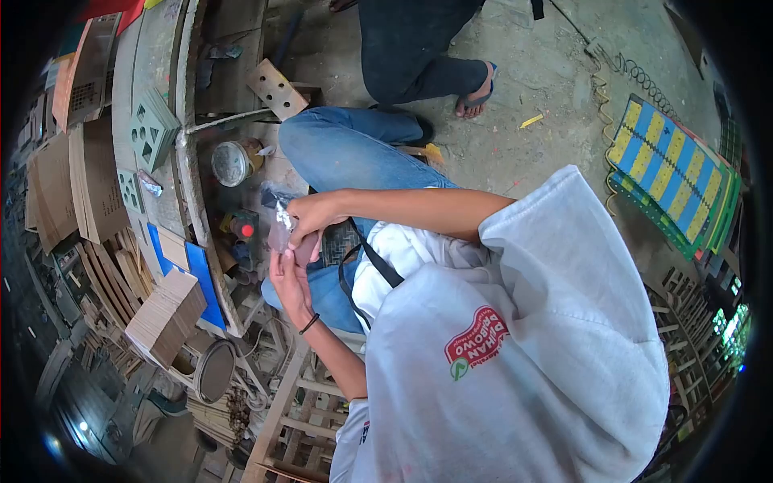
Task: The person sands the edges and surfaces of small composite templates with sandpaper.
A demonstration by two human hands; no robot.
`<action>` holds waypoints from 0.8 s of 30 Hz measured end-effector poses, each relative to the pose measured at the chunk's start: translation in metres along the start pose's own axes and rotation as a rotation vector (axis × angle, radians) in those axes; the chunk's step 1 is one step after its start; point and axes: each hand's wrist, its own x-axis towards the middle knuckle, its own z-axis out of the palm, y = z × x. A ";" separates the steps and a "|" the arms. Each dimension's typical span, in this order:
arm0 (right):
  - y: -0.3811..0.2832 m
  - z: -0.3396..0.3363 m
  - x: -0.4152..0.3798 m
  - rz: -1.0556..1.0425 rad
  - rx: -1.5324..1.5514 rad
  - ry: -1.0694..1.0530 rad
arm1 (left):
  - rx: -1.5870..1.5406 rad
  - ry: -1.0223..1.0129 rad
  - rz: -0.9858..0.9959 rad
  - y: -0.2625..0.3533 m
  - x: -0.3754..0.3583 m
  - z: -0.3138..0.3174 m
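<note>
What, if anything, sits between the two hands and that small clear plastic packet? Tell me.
Nothing visible does. Both the upper hand and the lower hand already touch the clear plastic packet, held above the lap in blue jeans. Which hand is left or right cannot be told.

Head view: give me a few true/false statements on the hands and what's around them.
1. Both hands hold a small clear plastic bag. True.
2. The wrist below the lower hand is bare. False: it wears a dark band.
3. The upper hand is at the top of the bag. True.
4. The boards on the floor at right are red and white. False: they are blue and yellow with green edges.
5. A second person's foot in a sandal shows near the top. True.
6. The tin on the bench stands right of the hands. False: it is up and to the left of them.
</note>
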 end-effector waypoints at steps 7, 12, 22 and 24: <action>0.008 -0.008 0.000 -0.137 -0.171 0.042 | 0.027 -0.031 -0.028 0.010 0.000 0.012; -0.005 -0.022 -0.013 -0.140 -0.288 0.093 | -0.083 -0.076 -0.104 0.003 0.008 0.022; -0.038 -0.075 0.010 -0.455 -0.580 0.570 | -0.008 -0.047 -0.066 0.001 0.029 0.011; -0.048 -0.093 0.026 -0.660 -0.770 0.721 | 0.060 0.052 -0.085 -0.001 0.042 -0.007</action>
